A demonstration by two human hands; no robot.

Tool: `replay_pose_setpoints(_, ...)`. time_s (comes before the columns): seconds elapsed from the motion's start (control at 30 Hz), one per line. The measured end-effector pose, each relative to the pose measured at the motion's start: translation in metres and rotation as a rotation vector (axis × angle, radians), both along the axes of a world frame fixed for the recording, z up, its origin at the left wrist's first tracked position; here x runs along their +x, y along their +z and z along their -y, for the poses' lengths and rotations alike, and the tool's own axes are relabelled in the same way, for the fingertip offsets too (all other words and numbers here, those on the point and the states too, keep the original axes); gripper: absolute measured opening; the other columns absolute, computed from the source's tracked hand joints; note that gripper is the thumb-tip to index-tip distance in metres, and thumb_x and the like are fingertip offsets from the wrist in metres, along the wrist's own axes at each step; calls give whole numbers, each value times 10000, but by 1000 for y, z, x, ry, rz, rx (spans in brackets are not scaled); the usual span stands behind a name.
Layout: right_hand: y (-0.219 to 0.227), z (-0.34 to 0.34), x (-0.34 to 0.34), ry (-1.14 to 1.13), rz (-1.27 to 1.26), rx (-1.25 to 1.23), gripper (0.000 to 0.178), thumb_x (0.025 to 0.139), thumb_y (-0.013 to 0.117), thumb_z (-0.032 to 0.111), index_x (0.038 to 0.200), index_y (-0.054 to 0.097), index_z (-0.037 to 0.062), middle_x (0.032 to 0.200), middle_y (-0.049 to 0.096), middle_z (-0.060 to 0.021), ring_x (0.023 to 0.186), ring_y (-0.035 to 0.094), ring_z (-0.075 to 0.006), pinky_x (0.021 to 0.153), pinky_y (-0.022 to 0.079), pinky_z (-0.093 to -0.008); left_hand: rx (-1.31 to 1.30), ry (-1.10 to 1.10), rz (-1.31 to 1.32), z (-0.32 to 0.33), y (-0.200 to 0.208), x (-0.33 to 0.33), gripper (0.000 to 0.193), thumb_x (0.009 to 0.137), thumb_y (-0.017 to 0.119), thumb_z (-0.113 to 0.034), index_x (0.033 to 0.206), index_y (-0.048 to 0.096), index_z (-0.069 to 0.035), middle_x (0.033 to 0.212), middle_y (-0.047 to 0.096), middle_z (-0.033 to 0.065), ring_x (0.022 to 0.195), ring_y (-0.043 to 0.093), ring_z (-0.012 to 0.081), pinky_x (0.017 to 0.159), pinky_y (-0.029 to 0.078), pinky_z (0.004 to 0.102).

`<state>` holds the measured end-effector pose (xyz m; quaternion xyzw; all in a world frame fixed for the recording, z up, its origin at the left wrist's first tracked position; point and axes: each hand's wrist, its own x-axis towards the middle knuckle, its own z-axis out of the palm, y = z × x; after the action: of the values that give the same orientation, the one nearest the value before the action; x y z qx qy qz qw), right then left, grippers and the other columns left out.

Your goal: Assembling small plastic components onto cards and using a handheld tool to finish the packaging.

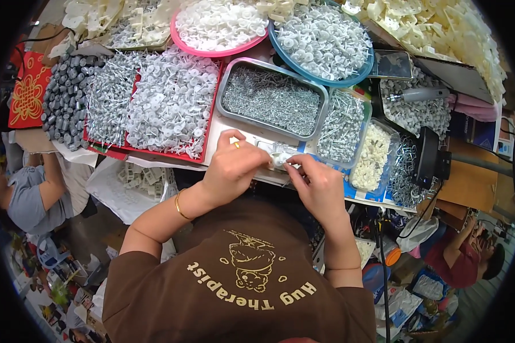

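Observation:
At the front edge of the bench, my left hand [233, 168] and my right hand [320, 190] come together over a small white plastic part [278, 157]. The thumb and forefinger of each hand are pinched at opposite sides of it. Whatever lies right between those fingertips is too small to make out. Just beyond my hands, a metal tray [324, 117] holds a heap of tiny silvery screws or pins [272, 97].
Left is a red tray [203, 150] of white discs with pins; grey cylinders [68, 108] lie beyond it. A pink basin [174, 34] and a blue basin [372, 60] stand behind. To the right are clear boxes [357, 157] of parts and a black device [426, 157]. People sit at both sides.

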<state>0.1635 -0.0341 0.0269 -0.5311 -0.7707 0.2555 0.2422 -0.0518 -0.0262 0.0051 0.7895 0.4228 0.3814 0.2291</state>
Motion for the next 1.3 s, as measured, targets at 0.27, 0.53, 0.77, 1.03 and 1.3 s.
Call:
replay_pose_setpoints(0.27,1,0,1,-32,-23,-24,118,876,757,102,960,689,58,660,662,-88,546,646,-184,502,473,-294,75,5,-78,1,1,7,141,775,674,-16,876,661,-114,845,684,-31,806,647,152,922,381,406)
replay_pose_setpoints(0.53,20,-21,9,-22,-74,-65,99,880,748,88,953,699,44,683,661,-61,564,608,-136,547,476,-268,40,-12,-173,6,-10,11,103,770,727,-115,831,644,-118,882,560,3,911,566,198,901,300,421)
replay_pose_setpoints(0.77,13,-191,59,-620,-45,527,479,868,770,234,1302,620,98,840,694,-83,742,629,-202,689,511,-334,-104,118,-82,8,19,-6,348,772,840,-204,1067,686,-101,939,636,9,912,590,198,945,295,380)
replay_pose_setpoints(1.03,21,-261,149,-427,199,648,307,942,699,196,1248,705,179,1068,700,-116,944,683,-236,846,543,-340,146,660,-272,-31,22,-137,122,875,716,-228,937,706,-122,922,694,27,959,636,224,922,319,431)
replay_pose_setpoints(1.3,29,-164,83,-388,-566,232,372,977,662,106,1320,585,-15,1043,673,-81,897,640,-126,844,505,-264,-119,1422,-1006,-76,1,-392,302,795,770,-360,1021,744,-161,1107,688,102,1086,604,325,949,342,508)
